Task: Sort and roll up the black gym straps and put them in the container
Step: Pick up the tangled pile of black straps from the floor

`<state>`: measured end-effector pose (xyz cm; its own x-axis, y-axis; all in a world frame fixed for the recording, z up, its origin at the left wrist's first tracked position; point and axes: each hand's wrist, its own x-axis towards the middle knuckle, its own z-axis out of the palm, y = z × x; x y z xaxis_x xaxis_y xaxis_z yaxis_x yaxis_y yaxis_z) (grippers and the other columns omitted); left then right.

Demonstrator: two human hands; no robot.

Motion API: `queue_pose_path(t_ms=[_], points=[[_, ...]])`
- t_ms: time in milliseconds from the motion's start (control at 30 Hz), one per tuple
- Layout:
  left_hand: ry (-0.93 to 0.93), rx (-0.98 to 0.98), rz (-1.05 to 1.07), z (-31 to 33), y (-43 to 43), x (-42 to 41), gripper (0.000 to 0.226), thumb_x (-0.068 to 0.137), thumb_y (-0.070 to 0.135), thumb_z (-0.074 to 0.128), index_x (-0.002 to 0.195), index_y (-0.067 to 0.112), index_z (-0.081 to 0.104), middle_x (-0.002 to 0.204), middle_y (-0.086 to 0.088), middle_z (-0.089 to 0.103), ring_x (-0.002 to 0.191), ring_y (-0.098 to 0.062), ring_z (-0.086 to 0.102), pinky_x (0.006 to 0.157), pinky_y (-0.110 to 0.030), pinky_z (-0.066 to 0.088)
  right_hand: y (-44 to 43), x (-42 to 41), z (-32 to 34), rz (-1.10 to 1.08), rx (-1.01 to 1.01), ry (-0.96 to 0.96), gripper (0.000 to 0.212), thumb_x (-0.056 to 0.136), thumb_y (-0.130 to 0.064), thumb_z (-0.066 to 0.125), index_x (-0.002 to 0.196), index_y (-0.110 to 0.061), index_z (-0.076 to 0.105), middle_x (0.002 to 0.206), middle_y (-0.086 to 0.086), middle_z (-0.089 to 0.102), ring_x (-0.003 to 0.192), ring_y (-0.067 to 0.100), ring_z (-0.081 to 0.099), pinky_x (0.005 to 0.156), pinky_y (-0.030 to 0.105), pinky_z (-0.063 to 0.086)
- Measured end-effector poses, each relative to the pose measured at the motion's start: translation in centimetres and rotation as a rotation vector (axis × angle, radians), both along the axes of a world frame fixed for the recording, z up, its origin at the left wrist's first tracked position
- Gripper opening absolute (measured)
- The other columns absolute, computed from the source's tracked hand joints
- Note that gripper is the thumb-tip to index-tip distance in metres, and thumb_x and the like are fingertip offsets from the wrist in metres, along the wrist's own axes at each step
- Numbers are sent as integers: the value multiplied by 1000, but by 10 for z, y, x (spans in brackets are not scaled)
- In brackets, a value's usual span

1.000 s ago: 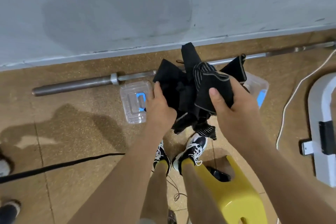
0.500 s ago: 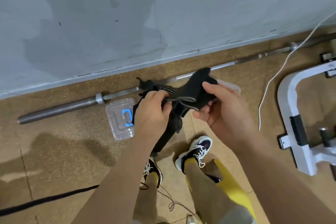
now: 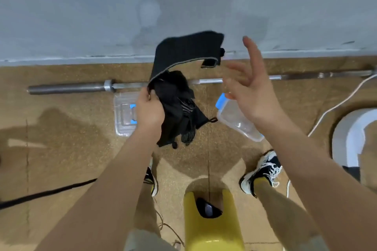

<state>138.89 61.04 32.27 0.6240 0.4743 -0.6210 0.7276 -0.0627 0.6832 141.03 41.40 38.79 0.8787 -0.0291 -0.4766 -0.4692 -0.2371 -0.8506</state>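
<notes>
My left hand [image 3: 150,109] grips a bundle of black gym straps [image 3: 176,106] in the air above the floor. One wide strap arcs up and over to the right from the bundle, its free end hanging near the wall base. Several narrower ends dangle below my fist. My right hand [image 3: 250,83] is raised to the right of the straps with fingers spread, holding nothing. A clear plastic container [image 3: 237,121] with a blue clip lies tilted on the floor under my right hand. Its clear lid [image 3: 125,113] lies flat on the floor behind my left hand.
A steel barbell [image 3: 69,87] lies along the grey wall. A yellow stool [image 3: 212,224] stands between my feet. A white machine frame [image 3: 350,134] and a white cable [image 3: 338,104] are at the right, a black cable [image 3: 40,194] at the left.
My right hand has let go of the straps and lifted away to the right, fingers spread. One wide strap has swung up and unfurled, while my left hand keeps the bundle.
</notes>
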Motion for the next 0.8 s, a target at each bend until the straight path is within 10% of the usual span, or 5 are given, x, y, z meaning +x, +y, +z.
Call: queue_pose_path(t_ms=[167, 333, 467, 800], points=[[-98, -145, 36, -36, -51, -15, 26, 104, 28, 41, 96, 30, 66, 111, -10, 69, 110, -30, 64, 101, -51, 50, -33, -33, -73, 237, 148, 293, 93, 90, -12, 69, 153, -48, 11, 153, -7, 39, 135, 4, 44, 98, 33, 51], [-159, -307, 129, -84, -51, -7, 25, 105, 27, 43, 95, 27, 66, 113, -11, 70, 107, -29, 66, 96, -48, 53, -12, -53, -159, 284, 306, 435, 56, 94, -17, 66, 140, -39, 43, 118, -3, 68, 106, 9, 65, 85, 27, 54], [-111, -130, 96, -131, -25, 3, 11, 103, 25, 46, 96, 23, 53, 91, 1, 64, 77, -15, 62, 50, -22, 49, 17, -52, -211, 232, 350, 435, 16, 99, -17, 58, 107, -28, 65, 87, 0, 73, 95, 15, 72, 88, 32, 54], [-22, 178, -634, -127, -6, 24, 23, 88, -1, 49, 93, 16, 63, 74, -4, 63, 55, -12, 52, 48, -19, 40, 21, -52, -258, 160, 59, 232, 19, 97, -7, 49, 104, -15, 65, 78, 3, 68, 62, 13, 64, 54, 19, 47]])
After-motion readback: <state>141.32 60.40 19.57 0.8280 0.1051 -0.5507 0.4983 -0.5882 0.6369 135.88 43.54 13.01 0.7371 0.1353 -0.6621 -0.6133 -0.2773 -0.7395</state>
